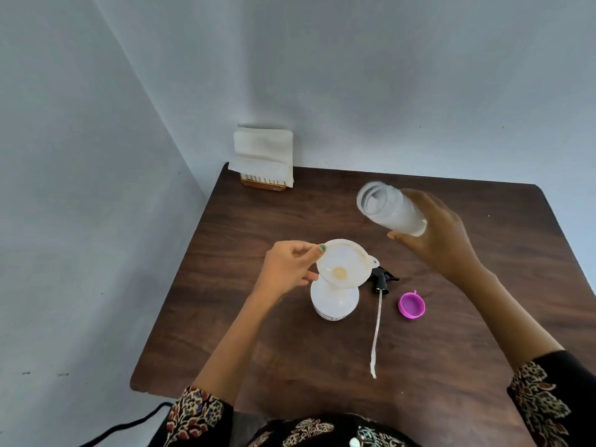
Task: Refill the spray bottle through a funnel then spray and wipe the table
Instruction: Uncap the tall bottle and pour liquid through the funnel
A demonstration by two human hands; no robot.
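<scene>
A white spray bottle (335, 304) stands upright near the middle of the dark wooden table (225, 317), with a translucent funnel (345, 262) set in its neck. My left hand (290, 266) pinches the funnel's left rim. My right hand (435, 233) holds a clear water bottle (387, 208) tilted on its side above the table, its open mouth pointing left toward the funnel, apart from it. The black spray head (383, 279) with its long white dip tube (375, 333) lies flat to the right of the spray bottle.
A pink cap (412, 305) lies open side up right of the dip tube. A holder with white paper napkins (263, 156) stands at the table's far left corner against the wall. Walls close the left and far sides. A black cable (129, 424) runs on the floor.
</scene>
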